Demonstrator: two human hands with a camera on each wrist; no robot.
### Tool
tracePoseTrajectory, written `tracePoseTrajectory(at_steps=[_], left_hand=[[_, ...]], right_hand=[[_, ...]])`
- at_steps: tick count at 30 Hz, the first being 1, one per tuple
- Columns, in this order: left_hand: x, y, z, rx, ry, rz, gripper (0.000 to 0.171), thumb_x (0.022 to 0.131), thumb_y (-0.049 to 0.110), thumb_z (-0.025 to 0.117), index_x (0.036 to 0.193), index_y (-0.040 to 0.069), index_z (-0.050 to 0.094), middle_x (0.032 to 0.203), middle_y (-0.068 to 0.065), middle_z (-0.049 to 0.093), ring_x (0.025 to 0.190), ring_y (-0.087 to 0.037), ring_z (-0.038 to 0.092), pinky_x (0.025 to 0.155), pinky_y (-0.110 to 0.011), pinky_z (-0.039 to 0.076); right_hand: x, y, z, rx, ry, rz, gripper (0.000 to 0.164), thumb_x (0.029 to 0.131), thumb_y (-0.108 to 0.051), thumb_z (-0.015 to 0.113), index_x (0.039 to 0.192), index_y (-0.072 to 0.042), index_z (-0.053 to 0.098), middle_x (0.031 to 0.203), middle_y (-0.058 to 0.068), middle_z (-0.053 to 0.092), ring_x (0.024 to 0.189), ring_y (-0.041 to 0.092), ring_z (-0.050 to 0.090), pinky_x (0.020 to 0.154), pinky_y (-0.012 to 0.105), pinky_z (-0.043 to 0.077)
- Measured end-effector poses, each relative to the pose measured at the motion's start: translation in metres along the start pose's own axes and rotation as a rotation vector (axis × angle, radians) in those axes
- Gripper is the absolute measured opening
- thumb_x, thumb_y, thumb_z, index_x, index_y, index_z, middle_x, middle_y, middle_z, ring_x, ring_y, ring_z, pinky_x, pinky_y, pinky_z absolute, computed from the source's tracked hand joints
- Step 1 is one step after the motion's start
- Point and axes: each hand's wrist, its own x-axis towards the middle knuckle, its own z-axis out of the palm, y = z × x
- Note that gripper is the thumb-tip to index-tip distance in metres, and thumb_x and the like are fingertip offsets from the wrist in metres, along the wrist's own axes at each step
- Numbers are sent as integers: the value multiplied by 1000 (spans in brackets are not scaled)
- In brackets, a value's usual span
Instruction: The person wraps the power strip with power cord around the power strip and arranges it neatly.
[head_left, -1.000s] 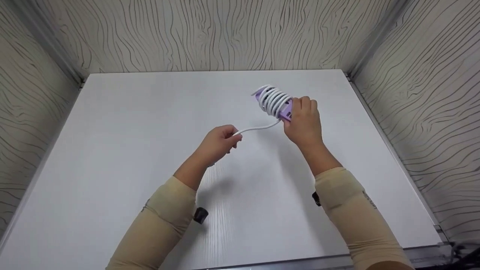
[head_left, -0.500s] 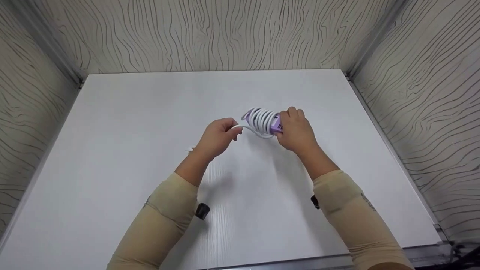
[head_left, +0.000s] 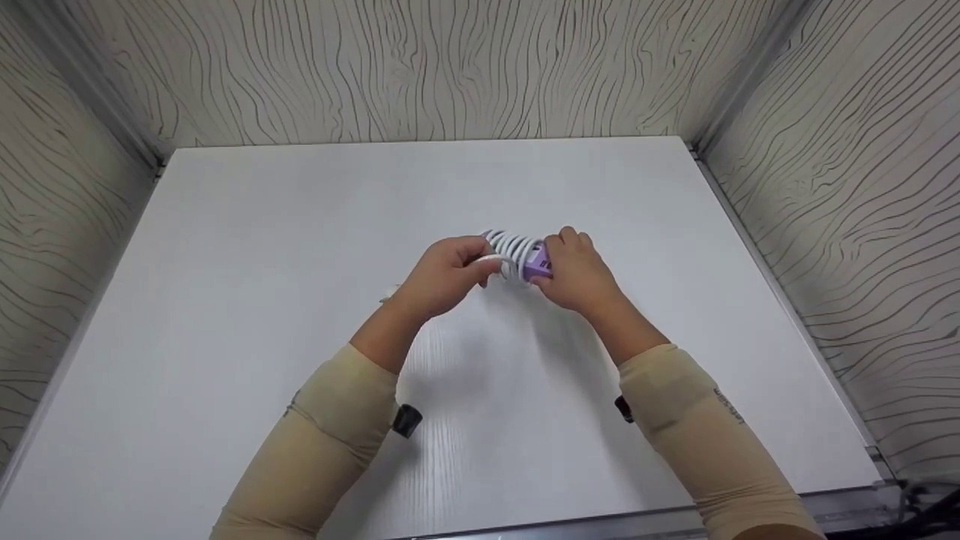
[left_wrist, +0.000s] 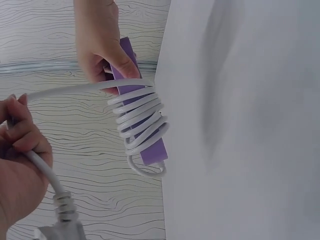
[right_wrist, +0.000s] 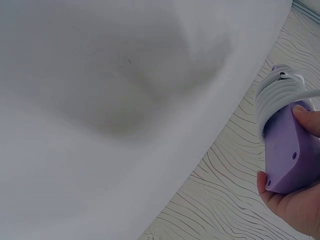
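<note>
A purple power strip [head_left: 538, 262] is held above the white table, with its white cord [left_wrist: 137, 112] wound in several loops around its body. My right hand [head_left: 577, 274] grips one end of the strip, thumb along one face and fingers round the other side, as the right wrist view shows. My left hand [head_left: 442, 279] pinches the free length of cord, close beside the coils in the head view. In the left wrist view, that length runs taut from the loops to my left fingers. Below them hangs the plug [left_wrist: 62, 230], partly cut off by the frame.
The white table [head_left: 300, 225] stretches around both hands. Wood-grain panels [head_left: 435, 67] stand at the back and sides, and a metal rail [head_left: 645, 523] runs along the front edge. Dark cables [head_left: 934, 514] lie at the lower right corner.
My right hand has brought the power strip left and nearer to me, turning it more level. My left hand has moved slightly right with the cord, narrowing the gap between the hands.
</note>
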Motion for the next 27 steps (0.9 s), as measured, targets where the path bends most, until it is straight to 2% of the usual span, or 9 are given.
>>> tracePoseTrajectory(at_steps=[5, 9, 13, 18, 23, 27], left_hand=[[4, -1, -3, 7, 96, -26, 20, 92, 26, 54, 82, 11, 61, 75, 0, 58, 73, -16, 53, 66, -32, 47], [6, -5, -6, 21, 129, -54, 19, 92, 26, 54, 81, 13, 62, 73, -1, 56, 72, -16, 51, 65, -31, 45], [8, -12, -8, 49, 127, -42, 18, 92, 25, 53, 81, 12, 62, 70, 1, 55, 66, -15, 46, 63, -28, 39], [9, -19, -10, 58, 104, -19, 19, 93, 25, 53, 82, 13, 62, 69, 1, 54, 66, -16, 45, 65, -29, 38], [9, -26, -12, 22, 95, -13, 18, 93, 25, 53, 83, 12, 61, 70, 1, 54, 70, -18, 48, 68, -30, 39], [9, -30, -13, -34, 90, 6, 20, 93, 25, 53, 84, 10, 61, 70, 1, 54, 72, -19, 49, 69, -30, 39]], right_hand=[[-2, -1, 0, 38, -19, -74, 57, 80, -33, 68, 121, 0, 46, 110, 13, 44, 101, 25, 41, 87, 40, 41], [-4, -3, -4, 42, -68, -192, 51, 78, -30, 70, 116, -4, 51, 106, 9, 47, 99, 23, 43, 86, 38, 42], [-7, -5, -8, 41, -112, -330, 45, 75, -28, 71, 112, -9, 55, 101, 3, 50, 93, 19, 44, 80, 35, 43], [-11, -10, -15, 39, -134, -482, 45, 74, -30, 72, 112, -14, 56, 103, -2, 53, 94, 17, 46, 80, 34, 42], [-14, -16, -24, 66, -148, -584, 44, 75, -31, 73, 113, -19, 55, 107, -5, 54, 93, 16, 46, 82, 33, 41], [-16, -19, -32, 141, -175, -666, 42, 76, -30, 73, 111, -19, 55, 107, -6, 54, 92, 13, 45, 83, 32, 38]])
